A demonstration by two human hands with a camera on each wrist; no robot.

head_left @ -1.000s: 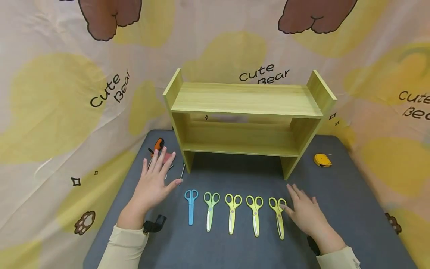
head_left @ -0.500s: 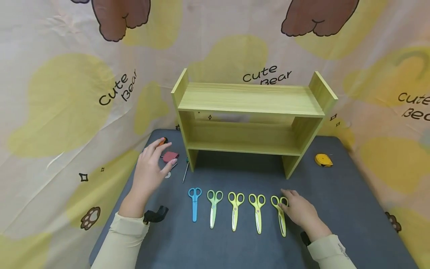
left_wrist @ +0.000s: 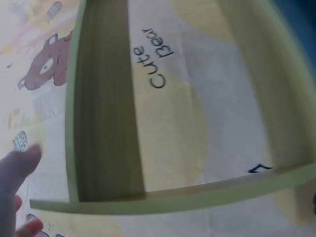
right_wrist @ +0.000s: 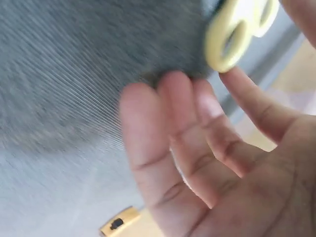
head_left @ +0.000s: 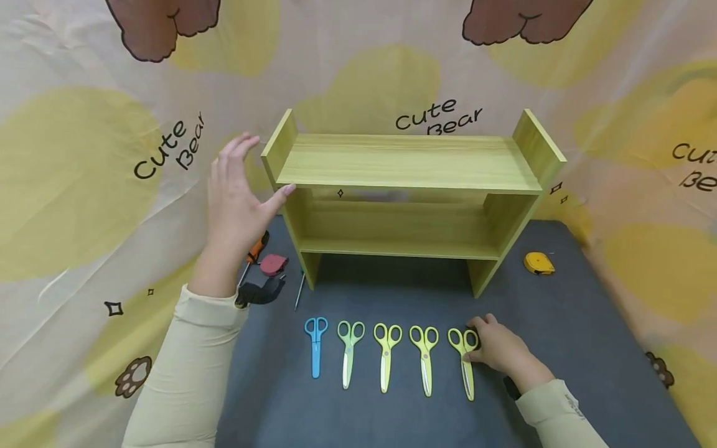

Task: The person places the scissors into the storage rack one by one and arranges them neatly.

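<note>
My left hand is raised, fingers extended and thumb spread, beside the upper left end of a small wooden shelf. Its thumb tip overlaps the shelf's left side panel in the head view; nothing is in this hand. In the left wrist view, the fingers show at the shelf's edge. My right hand is at the rightmost yellow scissors, with loosely bent fingers. In the right wrist view, one fingertip is right at the scissors' handle. More scissors lie leftward in a row, including blue scissors.
The shelf stands on the dark grey table. At its left lie an orange-handled screwdriver, a red tape measure and a thin metal tool. A yellow tape measure lies to its right. A printed cloth hangs behind.
My left hand has risen from over the tools at the left to the shelf's upper left corner. My right hand has moved in closer to the rightmost scissors, its fingers more bent.
</note>
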